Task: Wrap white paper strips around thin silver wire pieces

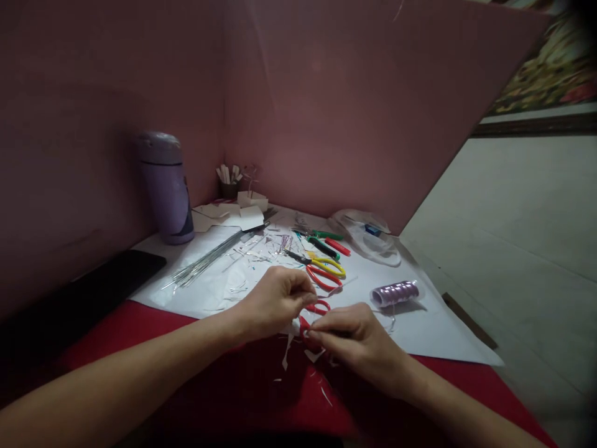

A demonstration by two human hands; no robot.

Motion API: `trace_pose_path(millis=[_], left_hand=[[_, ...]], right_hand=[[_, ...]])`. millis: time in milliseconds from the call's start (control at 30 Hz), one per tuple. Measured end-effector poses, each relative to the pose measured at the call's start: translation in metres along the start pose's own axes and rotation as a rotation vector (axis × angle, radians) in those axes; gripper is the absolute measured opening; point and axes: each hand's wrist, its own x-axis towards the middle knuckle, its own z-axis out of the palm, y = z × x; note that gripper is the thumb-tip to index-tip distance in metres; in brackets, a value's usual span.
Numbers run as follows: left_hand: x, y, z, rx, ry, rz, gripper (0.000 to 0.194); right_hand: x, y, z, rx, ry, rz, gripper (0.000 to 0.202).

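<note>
My left hand (282, 298) is closed, thumb and fingers pinched together over the front edge of the white paper; what it pinches is too small to make out. Just right of it and a little lower, my right hand (359, 336) is also in a pinch, with something I cannot make out at its fingertips. Red-handled scissors (321, 306) show partly between and behind the hands. Beyond them lie a tool with red and yellow handles (329, 269) and a green-handled tool (324, 249). A spool of shiny purple ribbon (395, 294) rests on its side to the right.
White paper (448, 330) covers the table over a red cloth (153, 348). Thin wires (205, 261) and scraps lie left of the tools. A purple bottle (165, 193) stands back left, a clear plastic bag (368, 239) back right. Pink panels rise behind.
</note>
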Motion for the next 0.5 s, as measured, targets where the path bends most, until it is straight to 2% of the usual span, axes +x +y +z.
trace_pose_path(millis=[67, 133, 200, 267, 333, 400, 500], left_hand=[[-0.002, -0.005, 0.003, 0.178, -0.007, 0.077, 0.014], [-0.005, -0.008, 0.005, 0.295, -0.063, 0.141, 0.017], [-0.008, -0.006, 0.005, 0.274, -0.167, 0.173, 0.018], [-0.009, -0.001, 0.003, 0.103, -0.253, 0.140, 0.015], [-0.008, 0.005, 0.001, -0.126, -0.268, 0.049, 0.010], [-0.005, 0.009, -0.001, -0.284, -0.214, -0.043, 0.012], [-0.001, 0.009, -0.004, -0.321, -0.071, -0.102, 0.015]], right_hand=[[-0.004, -0.020, -0.001, -0.287, 0.022, -0.150, 0.027], [0.001, -0.035, -0.017, -0.531, 0.065, -0.259, 0.025], [0.011, -0.038, -0.038, -0.592, 0.086, -0.264, 0.023], [0.023, -0.029, -0.057, -0.444, 0.081, -0.175, 0.018], [0.031, -0.011, -0.063, -0.165, 0.038, -0.050, 0.015], [0.032, 0.010, -0.054, 0.103, -0.010, 0.069, 0.019], [0.019, 0.022, -0.024, 0.225, 0.033, 0.143, 0.020]])
